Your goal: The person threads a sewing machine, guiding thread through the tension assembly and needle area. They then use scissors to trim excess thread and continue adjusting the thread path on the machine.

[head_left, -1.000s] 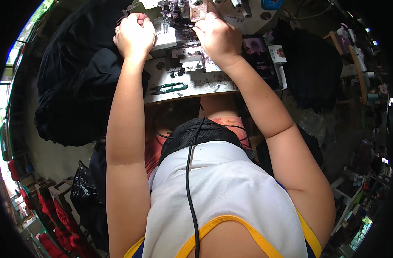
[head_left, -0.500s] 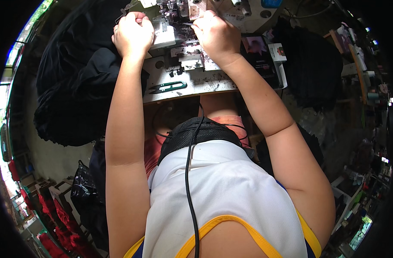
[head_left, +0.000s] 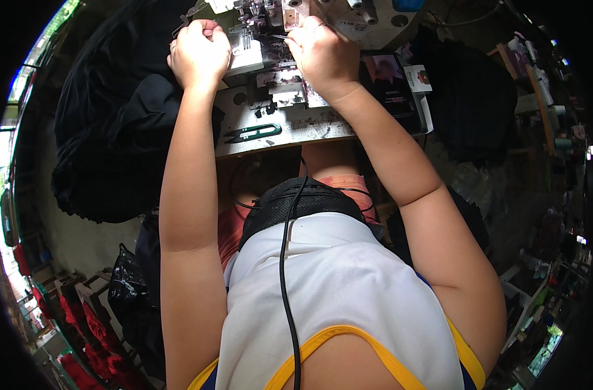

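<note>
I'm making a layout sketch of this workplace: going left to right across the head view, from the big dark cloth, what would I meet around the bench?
Big dark cloth → left hand → green thread snips → right hand → dark-screened device → second dark cloth.

The bench [head_left: 316,132] has a pale top, spotted with dark stains along its front stretch, and a thin brownish front edge that curves in this view. A round dark hole [head_left: 240,99] opens in its left part. Green-handled thread snips [head_left: 261,135] lie flat near the front edge, blades toward the left. Behind them stands a sewing machine [head_left: 280,78], its metal plates smudged dark. At the right end rests a dark-framed screen [head_left: 400,101], with a small white box [head_left: 418,78] just beside it.
</note>
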`<state>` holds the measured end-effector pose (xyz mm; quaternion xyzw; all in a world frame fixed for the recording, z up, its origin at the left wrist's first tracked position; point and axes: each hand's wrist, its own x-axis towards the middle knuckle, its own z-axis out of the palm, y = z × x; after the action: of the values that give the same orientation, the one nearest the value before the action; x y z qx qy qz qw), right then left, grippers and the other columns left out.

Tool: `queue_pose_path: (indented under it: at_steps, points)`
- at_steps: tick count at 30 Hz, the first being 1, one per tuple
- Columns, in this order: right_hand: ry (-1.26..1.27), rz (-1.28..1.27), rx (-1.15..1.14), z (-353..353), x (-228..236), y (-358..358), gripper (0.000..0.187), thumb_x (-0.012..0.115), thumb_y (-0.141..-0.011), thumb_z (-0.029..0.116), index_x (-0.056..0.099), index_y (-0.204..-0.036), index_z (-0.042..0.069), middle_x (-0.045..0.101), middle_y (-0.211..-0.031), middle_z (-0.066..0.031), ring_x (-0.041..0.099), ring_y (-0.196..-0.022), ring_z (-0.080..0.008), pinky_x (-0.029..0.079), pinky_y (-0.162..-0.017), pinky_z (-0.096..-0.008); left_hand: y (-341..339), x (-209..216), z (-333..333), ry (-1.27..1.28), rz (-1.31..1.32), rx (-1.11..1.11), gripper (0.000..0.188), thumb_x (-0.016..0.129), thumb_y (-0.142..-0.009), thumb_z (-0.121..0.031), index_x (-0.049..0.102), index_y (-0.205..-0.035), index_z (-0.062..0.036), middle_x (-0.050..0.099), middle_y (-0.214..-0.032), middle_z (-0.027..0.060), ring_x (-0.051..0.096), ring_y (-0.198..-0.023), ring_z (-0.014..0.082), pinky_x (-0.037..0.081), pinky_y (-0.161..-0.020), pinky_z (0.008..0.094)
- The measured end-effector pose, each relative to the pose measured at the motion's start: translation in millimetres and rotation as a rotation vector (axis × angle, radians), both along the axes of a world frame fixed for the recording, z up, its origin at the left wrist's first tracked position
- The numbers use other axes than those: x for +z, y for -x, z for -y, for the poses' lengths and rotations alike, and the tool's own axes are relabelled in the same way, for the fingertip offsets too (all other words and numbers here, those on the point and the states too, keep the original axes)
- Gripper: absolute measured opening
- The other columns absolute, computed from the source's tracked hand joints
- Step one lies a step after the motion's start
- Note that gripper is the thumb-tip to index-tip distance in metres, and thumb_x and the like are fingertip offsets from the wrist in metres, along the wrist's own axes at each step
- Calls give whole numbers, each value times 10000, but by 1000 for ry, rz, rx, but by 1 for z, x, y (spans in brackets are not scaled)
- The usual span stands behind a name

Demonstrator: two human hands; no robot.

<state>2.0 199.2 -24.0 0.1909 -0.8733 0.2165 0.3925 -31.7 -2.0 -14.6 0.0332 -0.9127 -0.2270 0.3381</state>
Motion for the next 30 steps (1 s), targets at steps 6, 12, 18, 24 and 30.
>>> queue_pose_path:
  at_steps: [6,12,18,24,30]
  points:
    - [35,-4,8,3,-1,-1,58,718,-759,200,700,-773,147,638,-830,-28,650,-701,-247,527,-626,-348,-1,1,0,13,5,6,182,612,-787,-275,691,-886,-145,675,-953,73,610,-961,306,446,-890,431]
    - [56,-28,15,5,-3,0,51,718,-758,190,701,-771,143,647,-850,-26,653,-711,-248,529,-632,-344,-1,1,0,9,12,2,183,614,-787,-277,690,-887,-144,674,-957,73,609,-964,306,445,-889,431]
    - [86,27,-20,5,-5,-1,52,714,-765,191,693,-758,144,651,-846,-28,652,-698,-253,528,-618,-347,0,0,1,18,-3,-1,184,617,-787,-283,687,-887,-146,673,-951,70,612,-959,302,447,-884,433]
    - [57,74,-73,0,-6,-2,75,713,-773,207,684,-746,143,623,-793,-35,640,-668,-258,518,-587,-356,-1,1,0,17,8,6,188,612,-788,-285,688,-889,-145,675,-955,70,612,-960,302,448,-884,430]
    - [47,9,-14,-1,-2,-4,74,711,-774,210,688,-752,143,576,-736,-42,625,-639,-264,507,-571,-365,-2,3,-1,104,2,51,242,610,-801,-290,695,-938,-109,695,-934,46,658,-916,247,498,-837,359]
